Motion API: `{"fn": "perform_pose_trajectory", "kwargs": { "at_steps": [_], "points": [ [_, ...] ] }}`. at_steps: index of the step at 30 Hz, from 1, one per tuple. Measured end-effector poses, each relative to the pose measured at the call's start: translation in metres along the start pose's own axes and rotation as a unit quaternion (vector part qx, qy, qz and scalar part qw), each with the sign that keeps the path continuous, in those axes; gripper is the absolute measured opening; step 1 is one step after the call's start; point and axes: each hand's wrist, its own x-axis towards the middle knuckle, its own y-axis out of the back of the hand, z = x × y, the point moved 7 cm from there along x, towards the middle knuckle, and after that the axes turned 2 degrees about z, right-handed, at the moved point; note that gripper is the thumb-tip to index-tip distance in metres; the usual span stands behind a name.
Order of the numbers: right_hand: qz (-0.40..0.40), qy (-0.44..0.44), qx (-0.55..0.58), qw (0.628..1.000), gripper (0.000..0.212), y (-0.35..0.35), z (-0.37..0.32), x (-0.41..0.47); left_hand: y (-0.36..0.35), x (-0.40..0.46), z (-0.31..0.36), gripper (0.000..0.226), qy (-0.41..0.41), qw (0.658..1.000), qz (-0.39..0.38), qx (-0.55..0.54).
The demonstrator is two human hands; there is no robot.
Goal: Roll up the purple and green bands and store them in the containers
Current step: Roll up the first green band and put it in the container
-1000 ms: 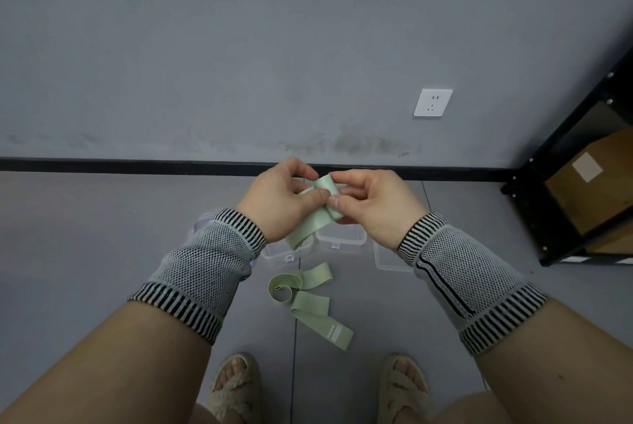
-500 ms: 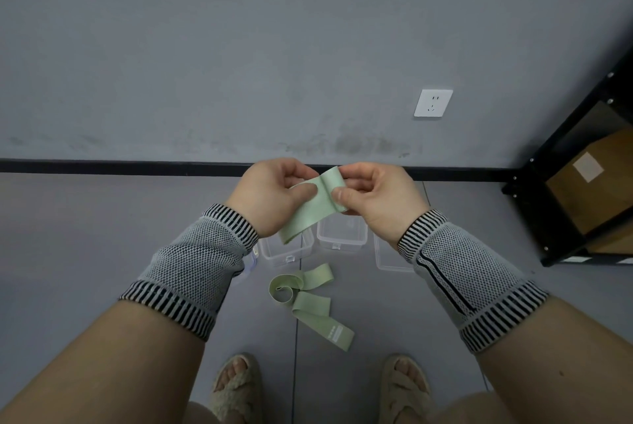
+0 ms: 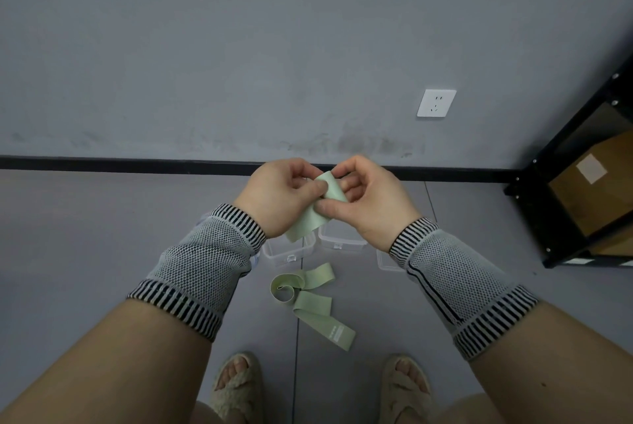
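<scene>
Left hand: the left hand [image 3: 279, 196] is at the centre of the frame, its fingers [image 3: 317, 186] curled and its thumb pressed onto the held green band [image 3: 317, 209] from the left.
Right hand: the right hand [image 3: 371, 199] meets it from the right, its thumb laid across the front of the band and the other fingers curled behind the upper end.
Held green band: a pale green strip, pinched between both hands, its top end bent over between the fingertips, its lower end hanging free down and to the left.
Second green band: another green band [image 3: 313, 303] lies on the floor [image 3: 85, 235] in the lower centre, one end looped, the rest folded flat toward the lower right.
Containers: clear plastic containers [image 3: 342, 240] sit on the floor just below the hands, partly hidden by them and by the wrists.
Wrists: both wear grey knit wrist sleeves [image 3: 205, 269] with black-and-white striped cuffs.
Surroundings: a white wall socket [image 3: 436, 103] in the upper right, a black shelf [image 3: 582, 184] with a brown box at the right edge, and sandalled feet [image 3: 236, 386] at the bottom.
</scene>
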Motion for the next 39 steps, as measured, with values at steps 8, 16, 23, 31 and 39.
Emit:
{"fn": "perform_pose_trajectory", "kwargs": {
  "at_steps": [8,16,23,31,39],
  "points": [
    [-0.041,-0.028,0.069,0.996,0.024,0.001,0.003,0.000,-0.004,0.001,-0.001,0.012,-0.004,1.000,-0.005,-0.020],
    [-0.009,-0.070,0.137,0.988,0.026,0.009,0.011,0.002,0.004,0.003,-0.003,0.016,0.004,1.000,0.022,0.014],
    [0.012,-0.048,0.139,0.989,0.022,0.011,0.005,0.003,0.005,0.002,0.002,0.016,0.002,0.999,0.030,-0.019],
    [0.017,-0.052,0.160,0.986,0.021,0.008,0.004,0.002,0.005,0.001,0.003,0.006,-0.011,0.998,0.053,-0.026],
    [-0.021,-0.087,0.251,0.964,0.018,0.008,0.005,0.002,0.011,0.002,-0.001,0.016,-0.011,0.999,0.049,-0.015]
  ]
}}
